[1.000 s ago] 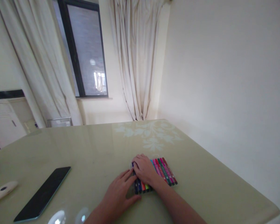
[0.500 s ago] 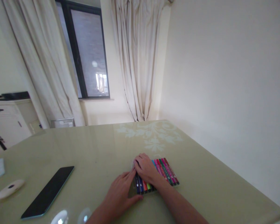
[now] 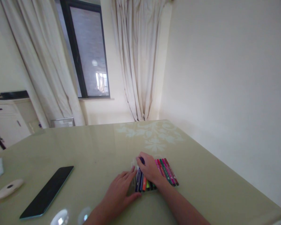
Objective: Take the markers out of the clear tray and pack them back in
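Pinching what looks like the end of a dark blue marker (image 3: 142,160) between thumb and fingers, right hand (image 3: 150,167) sits over the far left part of the marker row (image 3: 168,172). Rest of that marker is hidden; can't tell its tilt. Row lies flat on the bench (image 3: 96,143), long axes running near to far. Left hand (image 3: 118,189) is at the row's left side, grip spread and holding nothing, thumb by the near left corner; can't tell if it presses. Key relation: leftmost markers (image 3: 139,179) lie between both hands, far ends just beside the right grip, near ends nearer the left thumb. Black tablet (image 3: 47,192) lies well apart, left.
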Available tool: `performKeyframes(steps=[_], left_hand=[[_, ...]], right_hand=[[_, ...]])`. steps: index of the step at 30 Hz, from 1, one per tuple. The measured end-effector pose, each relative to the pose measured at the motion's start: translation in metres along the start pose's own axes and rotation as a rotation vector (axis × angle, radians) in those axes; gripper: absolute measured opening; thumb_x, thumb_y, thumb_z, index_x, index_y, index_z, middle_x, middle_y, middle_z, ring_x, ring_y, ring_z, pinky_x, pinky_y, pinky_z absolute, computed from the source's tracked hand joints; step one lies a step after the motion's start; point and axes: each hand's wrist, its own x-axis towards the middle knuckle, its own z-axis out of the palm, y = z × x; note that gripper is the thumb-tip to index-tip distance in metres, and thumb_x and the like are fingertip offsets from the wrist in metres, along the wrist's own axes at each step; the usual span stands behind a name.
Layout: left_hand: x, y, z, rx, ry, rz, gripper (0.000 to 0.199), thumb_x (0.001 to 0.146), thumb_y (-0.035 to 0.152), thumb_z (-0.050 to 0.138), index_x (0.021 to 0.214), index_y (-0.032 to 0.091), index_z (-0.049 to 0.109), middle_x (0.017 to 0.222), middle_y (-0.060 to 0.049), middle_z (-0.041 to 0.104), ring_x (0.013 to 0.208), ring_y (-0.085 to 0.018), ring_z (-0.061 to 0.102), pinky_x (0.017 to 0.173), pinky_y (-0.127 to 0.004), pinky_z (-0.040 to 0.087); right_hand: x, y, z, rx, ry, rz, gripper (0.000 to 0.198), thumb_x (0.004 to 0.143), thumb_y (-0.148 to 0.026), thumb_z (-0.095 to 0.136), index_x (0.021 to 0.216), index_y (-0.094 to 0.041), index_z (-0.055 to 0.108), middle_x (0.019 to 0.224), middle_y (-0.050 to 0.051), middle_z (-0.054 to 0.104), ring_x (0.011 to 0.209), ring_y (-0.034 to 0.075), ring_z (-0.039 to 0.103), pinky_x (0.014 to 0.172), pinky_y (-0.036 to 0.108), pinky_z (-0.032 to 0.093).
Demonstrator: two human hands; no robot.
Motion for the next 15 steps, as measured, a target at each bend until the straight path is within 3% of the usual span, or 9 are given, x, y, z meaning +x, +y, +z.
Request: performKeyframes(steps=[6, 10, 13, 15], left_hand=[[-0.002, -0.005, 0.002, -0.025, 0.017, 0.017, 0.069, 0.087, 0.048, 0.071, 0.150, 0.029, 0.048, 0.159, -0.007, 0.045, 0.138, -0.029, 0.052, 0.117, -0.048, 0.041], [-0.003, -0.004, 0.001, -0.022, 0.115, 0.096, 0.084, 0.084, 0.055, 0.073, 0.156, 0.029, 0.037, 0.158, -0.009, 0.047, 0.140, -0.031, 0.049, 0.116, -0.050, 0.042], [-0.003, 0.001, 0.003, 0.013, 0.276, 0.148, 0.091, 0.087, 0.060, 0.069, 0.159, 0.025, 0.027, 0.157, -0.013, 0.048, 0.141, -0.033, 0.047, 0.116, -0.050, 0.042], [-0.002, 0.004, 0.007, 0.049, 0.354, 0.137, 0.077, 0.095, 0.052, 0.060, 0.158, 0.023, 0.027, 0.150, -0.014, 0.055, 0.134, -0.031, 0.054, 0.113, -0.050, 0.044]], right_hand=[[0.007, 0.003, -0.015, 0.070, 0.222, 0.163, 0.047, 0.101, -0.050, 0.042, 0.064, -0.022, 0.045, 0.057, -0.006, 0.044, 0.056, 0.013, 0.041, 0.057, 0.028, 0.026], [0.005, -0.004, -0.024, 0.170, 0.370, 0.197, 0.048, 0.101, -0.056, 0.042, 0.065, -0.023, 0.039, 0.057, -0.007, 0.037, 0.057, 0.013, 0.038, 0.057, 0.027, 0.028], [-0.004, -0.019, -0.018, 0.218, 0.356, 0.143, 0.044, 0.102, -0.053, 0.043, 0.070, -0.023, 0.043, 0.062, -0.006, 0.043, 0.060, 0.014, 0.042, 0.059, 0.027, 0.032], [-0.013, -0.033, -0.010, 0.270, 0.294, 0.084, 0.040, 0.103, -0.051, 0.044, 0.075, -0.023, 0.048, 0.067, -0.004, 0.050, 0.063, 0.015, 0.048, 0.062, 0.027, 0.037]])
